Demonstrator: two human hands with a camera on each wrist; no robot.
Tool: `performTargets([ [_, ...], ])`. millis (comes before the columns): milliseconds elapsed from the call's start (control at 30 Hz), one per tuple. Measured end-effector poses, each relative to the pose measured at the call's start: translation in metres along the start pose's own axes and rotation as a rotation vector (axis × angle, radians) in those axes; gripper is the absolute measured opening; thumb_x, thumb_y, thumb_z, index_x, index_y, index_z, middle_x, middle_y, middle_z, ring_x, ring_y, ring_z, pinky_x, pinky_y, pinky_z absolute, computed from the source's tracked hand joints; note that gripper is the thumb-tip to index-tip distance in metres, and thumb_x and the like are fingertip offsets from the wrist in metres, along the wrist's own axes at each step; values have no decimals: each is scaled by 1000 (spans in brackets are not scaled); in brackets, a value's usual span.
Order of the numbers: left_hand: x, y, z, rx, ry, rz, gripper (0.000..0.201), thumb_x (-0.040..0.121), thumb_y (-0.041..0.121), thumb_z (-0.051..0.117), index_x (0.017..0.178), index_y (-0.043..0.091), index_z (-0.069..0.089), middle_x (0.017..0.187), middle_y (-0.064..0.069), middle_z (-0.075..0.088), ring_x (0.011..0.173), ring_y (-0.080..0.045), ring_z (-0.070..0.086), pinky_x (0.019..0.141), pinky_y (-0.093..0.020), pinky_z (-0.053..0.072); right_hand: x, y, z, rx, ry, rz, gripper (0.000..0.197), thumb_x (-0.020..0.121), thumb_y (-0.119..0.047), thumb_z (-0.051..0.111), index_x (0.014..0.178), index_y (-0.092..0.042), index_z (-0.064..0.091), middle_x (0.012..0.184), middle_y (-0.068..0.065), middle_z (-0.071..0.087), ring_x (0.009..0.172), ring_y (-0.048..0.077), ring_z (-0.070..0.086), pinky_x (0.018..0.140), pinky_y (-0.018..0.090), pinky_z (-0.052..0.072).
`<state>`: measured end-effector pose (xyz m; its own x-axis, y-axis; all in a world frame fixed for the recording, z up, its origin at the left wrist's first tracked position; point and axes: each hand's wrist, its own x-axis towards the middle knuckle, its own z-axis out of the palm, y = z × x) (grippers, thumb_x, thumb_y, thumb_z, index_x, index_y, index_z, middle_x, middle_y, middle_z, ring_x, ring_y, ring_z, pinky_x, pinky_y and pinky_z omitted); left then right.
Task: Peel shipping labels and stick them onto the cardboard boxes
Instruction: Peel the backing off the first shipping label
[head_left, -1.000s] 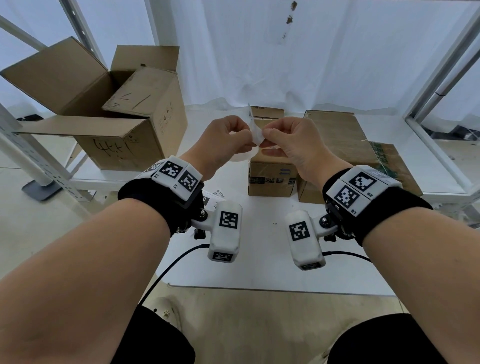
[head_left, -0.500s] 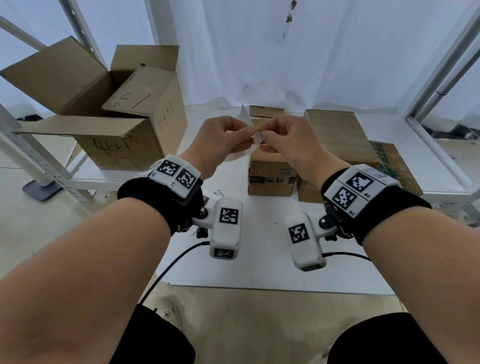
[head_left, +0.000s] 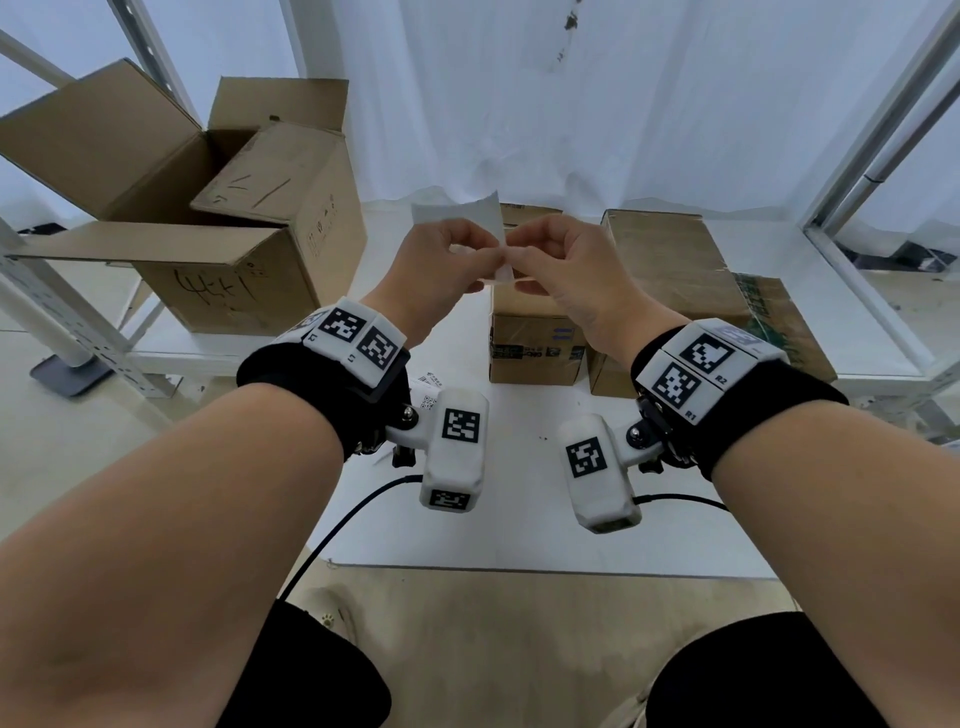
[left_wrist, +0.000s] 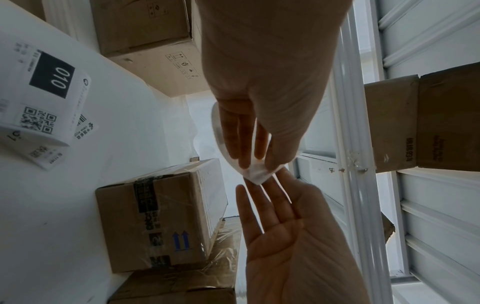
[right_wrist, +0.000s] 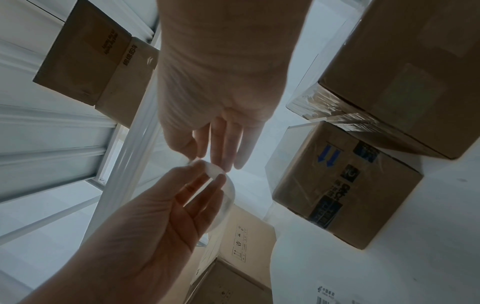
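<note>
At ten o'clock in the head view stood the large open box (head_left: 218, 249), its flaps up; what lay inside it could not be seen. Toward the centre, the left hand (head_left: 436, 265) pinched the white shipping label (head_left: 467, 213) between thumb and fingertips, holding it up in the air above the table (head_left: 519, 519). At the label's lower corner, the right hand (head_left: 561, 265) pinched it too, thumb against forefinger, its other fingers loosely extended in the wrist views. The step in hand looked to be the peeling: the two hands appeared to be working the sticker free of its backing at that corner. Next, judging by this, the layers would need pulling apart steadily, with the sticky face kept from folding on itself, before the label went down onto a box. Below the hands, at twelve o'clock, sat the small taped box (head_left: 535, 343), closed. At two o'clock lay the long closed box (head_left: 670, 260), wrapped in clear film. More printed labels (left_wrist: 44, 98) lay on the table at seven o'clock of the left hand.
</note>
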<state>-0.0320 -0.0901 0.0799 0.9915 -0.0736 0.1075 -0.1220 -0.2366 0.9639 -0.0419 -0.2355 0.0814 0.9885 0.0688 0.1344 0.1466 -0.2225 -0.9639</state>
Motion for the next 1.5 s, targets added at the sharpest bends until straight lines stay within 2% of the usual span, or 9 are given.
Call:
performTargets([
  [100, -1, 1, 0, 60, -8, 58, 12, 81, 16, 72, 73, 20, 64, 82, -2, 64, 70, -10, 57, 65, -16, 45, 0, 0, -4, 62, 5, 18, 13, 86, -15, 69, 95, -7, 67, 99, 22, 69, 88, 28, 66, 84, 35, 57],
  [267, -3, 0, -1, 79, -45, 62, 8, 81, 20, 73, 78, 16, 66, 80, -9, 65, 74, -21, 54, 71, -34, 44, -2, 1, -11, 59, -8, 32, 4, 85, -8, 68, 88, -10, 68, 84, 7, 68, 75, 16, 63, 76, 26, 57],
  [467, -3, 1, 2, 19, -56, 73, 11, 84, 21, 69, 80, 16, 60, 79, -1, 65, 72, -13, 64, 76, -30, 53, -4, 0, -11, -24, -17, 6, 3, 86, -11, 68, 85, -9, 68, 93, 23, 69, 79, 23, 63, 82, 40, 56],
  [667, -1, -2, 2, -26, -47, 59, 12, 84, 20, 70, 78, 11, 62, 80, -9, 68, 70, -14, 67, 71, -24, 56, -2, 2, -7, -106, -11, -33, 6, 85, -16, 69, 81, -12, 67, 92, 21, 69, 78, 23, 61, 82, 48, 55],
  [800, -1, -3, 2, -4, -40, 71, 10, 85, 16, 69, 76, 14, 63, 76, -3, 66, 67, -11, 65, 71, -23, 56, -2, 2, -7, -90, -14, -31, 6, 87, -11, 65, 90, -5, 66, 96, 24, 68, 80, 23, 62, 82, 45, 55],
  [933, -1, -3, 2, 19, -41, 75, 11, 85, 14, 68, 76, 15, 63, 74, 1, 63, 57, -3, 61, 66, -21, 54, -1, 4, -6, -69, -30, -17, 9, 88, -9, 63, 96, -6, 66, 98, 21, 70, 92, 35, 67, 84, 45, 56],
  [1167, 0, -2, 1, 40, -71, 84, 10, 84, 15, 69, 76, 15, 64, 81, -10, 66, 79, -23, 64, 80, -36, 58, -3, 3, -9, -10, -42, 13, 2, 88, -14, 65, 89, -13, 67, 87, 11, 72, 83, 26, 69, 80, 38, 58],
  [1300, -2, -1, 1, 139, -64, 144, 11, 84, 15, 69, 74, 18, 64, 75, 1, 64, 74, -15, 60, 79, -35, 55, -1, 6, -12, 1, -59, 16, 1, 87, -13, 67, 88, -13, 67, 83, 8, 71, 77, 20, 68, 79, 37, 57],
  [1500, -2, 1, 6, 267, -30, 234, 5, 86, 14, 65, 82, 12, 62, 78, 2, 63, 76, -12, 60, 76, -27, 52, -2, 4, -13, 32, -48, 23, 4, 88, -11, 66, 85, -13, 69, 81, 8, 70, 76, 21, 67, 75, 32, 57],
])
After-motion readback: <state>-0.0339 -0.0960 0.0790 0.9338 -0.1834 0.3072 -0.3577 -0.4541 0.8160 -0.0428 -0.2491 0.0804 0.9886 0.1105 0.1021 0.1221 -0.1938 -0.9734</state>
